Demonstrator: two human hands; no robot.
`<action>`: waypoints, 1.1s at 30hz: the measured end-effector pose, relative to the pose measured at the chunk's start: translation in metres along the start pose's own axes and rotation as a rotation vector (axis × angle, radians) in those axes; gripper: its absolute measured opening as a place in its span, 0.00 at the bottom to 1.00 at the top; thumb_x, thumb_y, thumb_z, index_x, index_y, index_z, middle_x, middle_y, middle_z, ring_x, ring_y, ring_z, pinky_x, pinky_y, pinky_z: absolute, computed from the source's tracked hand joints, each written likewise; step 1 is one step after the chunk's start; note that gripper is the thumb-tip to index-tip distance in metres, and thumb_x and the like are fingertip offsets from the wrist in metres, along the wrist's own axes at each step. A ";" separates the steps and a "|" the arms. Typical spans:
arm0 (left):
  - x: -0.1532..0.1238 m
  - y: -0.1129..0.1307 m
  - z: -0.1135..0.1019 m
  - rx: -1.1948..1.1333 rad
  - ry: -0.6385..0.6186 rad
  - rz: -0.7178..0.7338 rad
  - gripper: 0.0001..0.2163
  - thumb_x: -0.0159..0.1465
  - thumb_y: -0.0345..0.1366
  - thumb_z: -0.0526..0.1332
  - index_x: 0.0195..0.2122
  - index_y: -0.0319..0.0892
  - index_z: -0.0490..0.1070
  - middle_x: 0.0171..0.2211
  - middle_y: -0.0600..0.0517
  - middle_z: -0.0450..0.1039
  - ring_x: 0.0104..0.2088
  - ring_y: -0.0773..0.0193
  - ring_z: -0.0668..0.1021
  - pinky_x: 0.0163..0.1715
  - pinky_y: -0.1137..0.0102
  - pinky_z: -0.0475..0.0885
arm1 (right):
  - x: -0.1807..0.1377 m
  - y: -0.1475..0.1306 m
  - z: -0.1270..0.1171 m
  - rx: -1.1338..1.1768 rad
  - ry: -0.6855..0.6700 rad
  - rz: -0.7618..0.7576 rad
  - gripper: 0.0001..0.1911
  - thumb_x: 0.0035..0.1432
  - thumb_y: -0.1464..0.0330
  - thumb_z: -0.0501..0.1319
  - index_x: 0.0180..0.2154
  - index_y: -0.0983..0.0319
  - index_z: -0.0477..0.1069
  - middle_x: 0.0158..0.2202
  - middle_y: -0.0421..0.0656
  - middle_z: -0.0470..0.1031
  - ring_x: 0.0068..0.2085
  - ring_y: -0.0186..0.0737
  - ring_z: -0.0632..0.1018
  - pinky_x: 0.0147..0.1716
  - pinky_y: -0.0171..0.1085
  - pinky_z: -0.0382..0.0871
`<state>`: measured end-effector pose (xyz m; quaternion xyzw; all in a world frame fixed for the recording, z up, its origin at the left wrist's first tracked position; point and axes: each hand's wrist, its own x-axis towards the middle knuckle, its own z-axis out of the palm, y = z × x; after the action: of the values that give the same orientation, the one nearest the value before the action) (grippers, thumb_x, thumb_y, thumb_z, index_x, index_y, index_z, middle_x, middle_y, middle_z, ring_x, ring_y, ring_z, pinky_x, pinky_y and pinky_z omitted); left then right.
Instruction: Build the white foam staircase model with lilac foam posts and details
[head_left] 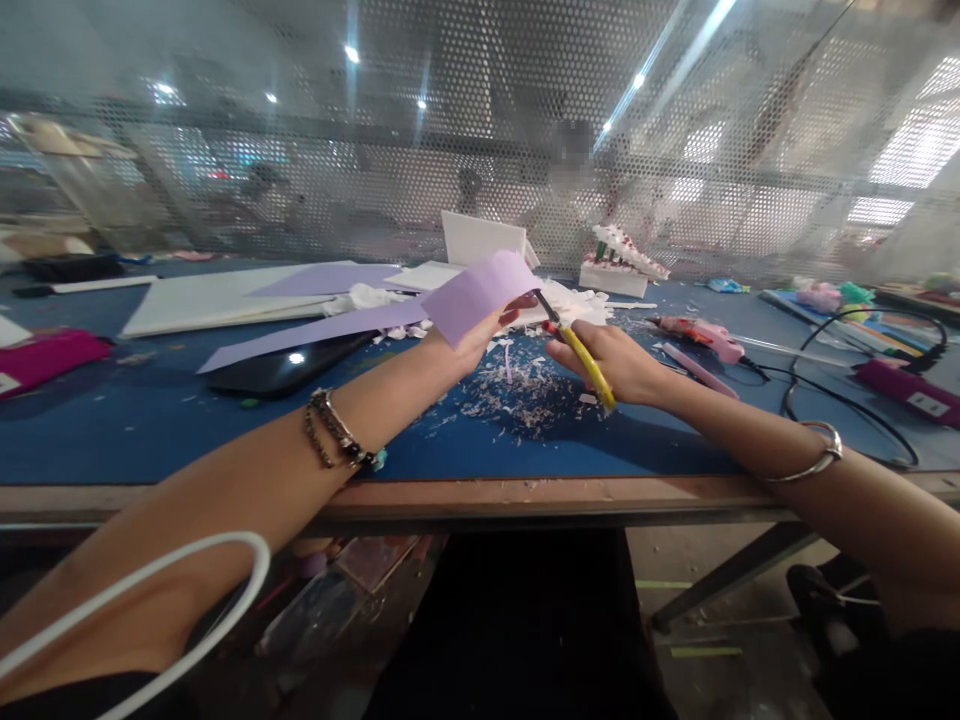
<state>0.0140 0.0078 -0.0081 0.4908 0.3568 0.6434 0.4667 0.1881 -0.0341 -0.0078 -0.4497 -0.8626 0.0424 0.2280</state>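
Note:
My left hand (480,335) is closed on a strip of purple paper (484,295), which bends up over the fingers and hides part of them. The strip's long tail reaches left above a black phone-like object (296,365). In my right hand (611,360) is a pair of scissors (586,362) with yellow handles, my fingers wrapped round them. The dark blades point up and left and meet the right edge of the paper. Small paper scraps (525,395) lie scattered on the blue tabletop (450,455) below both hands.
White boards (217,298) and crumpled white paper lie behind my left arm. A small white model with red dots (619,265) stands at the back. To the right are a pink glue gun (701,338) and a black cable (847,400). Perforated metal mesh (487,130) rises behind the table.

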 end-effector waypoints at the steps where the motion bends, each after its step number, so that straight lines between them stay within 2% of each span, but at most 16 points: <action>1: -0.001 0.000 -0.001 0.012 -0.007 0.009 0.04 0.56 0.25 0.58 0.29 0.39 0.70 0.29 0.53 0.74 0.31 0.71 0.75 0.34 0.76 0.67 | 0.000 0.000 0.000 -0.007 0.004 0.001 0.23 0.60 0.48 0.47 0.28 0.60 0.55 0.24 0.41 0.63 0.25 0.32 0.63 0.26 0.34 0.53; 8: -0.012 0.002 -0.005 -0.058 -0.141 0.011 0.05 0.55 0.28 0.61 0.32 0.43 0.73 0.30 0.50 0.75 0.33 0.62 0.75 0.34 0.68 0.70 | -0.001 -0.001 -0.002 -0.004 0.019 -0.001 0.23 0.59 0.47 0.48 0.28 0.61 0.55 0.26 0.41 0.64 0.25 0.31 0.63 0.26 0.33 0.53; 14: -0.016 0.004 -0.002 -0.089 -0.191 -0.002 0.08 0.59 0.29 0.56 0.36 0.42 0.74 0.29 0.52 0.75 0.32 0.65 0.76 0.36 0.69 0.72 | 0.004 0.003 0.002 -0.083 0.111 -0.044 0.23 0.63 0.52 0.46 0.23 0.61 0.56 0.20 0.39 0.61 0.22 0.29 0.59 0.26 0.33 0.50; 19: -0.019 0.004 0.007 -0.030 -0.215 -0.028 0.04 0.54 0.22 0.60 0.27 0.35 0.72 0.25 0.52 0.74 0.28 0.70 0.75 0.36 0.73 0.71 | 0.007 0.001 0.000 -0.061 0.100 0.006 0.23 0.63 0.54 0.47 0.21 0.61 0.56 0.18 0.39 0.61 0.21 0.30 0.60 0.26 0.34 0.50; 23: -0.019 0.006 0.010 0.066 -0.153 -0.080 0.03 0.56 0.24 0.59 0.27 0.35 0.71 0.21 0.54 0.71 0.22 0.72 0.72 0.31 0.74 0.69 | 0.013 0.007 -0.007 0.032 0.117 0.080 0.25 0.63 0.54 0.46 0.19 0.61 0.56 0.19 0.40 0.64 0.23 0.32 0.65 0.26 0.33 0.53; 25: -0.019 0.006 0.009 0.131 -0.117 -0.071 0.00 0.56 0.27 0.61 0.28 0.37 0.70 0.22 0.55 0.70 0.24 0.72 0.73 0.29 0.76 0.68 | 0.015 0.015 -0.012 0.018 0.138 0.132 0.26 0.63 0.52 0.44 0.19 0.61 0.56 0.19 0.41 0.64 0.24 0.32 0.66 0.26 0.33 0.54; 28: -0.017 0.006 0.005 0.221 -0.102 -0.047 0.01 0.55 0.29 0.60 0.28 0.39 0.68 0.25 0.55 0.70 0.27 0.71 0.75 0.29 0.77 0.68 | 0.018 0.031 -0.020 -0.087 0.116 0.168 0.24 0.61 0.52 0.46 0.21 0.61 0.58 0.21 0.42 0.65 0.24 0.33 0.66 0.26 0.34 0.53; 30: -0.015 0.007 0.002 0.268 -0.090 -0.019 0.01 0.55 0.29 0.60 0.28 0.40 0.67 0.25 0.55 0.69 0.27 0.72 0.74 0.27 0.77 0.66 | 0.017 0.042 -0.023 -0.195 0.097 0.207 0.21 0.58 0.53 0.51 0.22 0.62 0.60 0.22 0.43 0.66 0.24 0.34 0.65 0.25 0.36 0.51; 33: -0.012 0.008 -0.003 0.300 -0.085 0.061 0.02 0.55 0.30 0.60 0.28 0.40 0.67 0.25 0.55 0.68 0.25 0.73 0.72 0.24 0.77 0.64 | 0.016 0.053 -0.025 -0.366 0.008 0.250 0.20 0.55 0.53 0.54 0.22 0.62 0.64 0.22 0.46 0.67 0.23 0.35 0.65 0.25 0.37 0.51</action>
<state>0.0106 -0.0058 -0.0051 0.5926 0.4138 0.5754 0.3828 0.2312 0.0071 0.0053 -0.5872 -0.7924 -0.0887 0.1392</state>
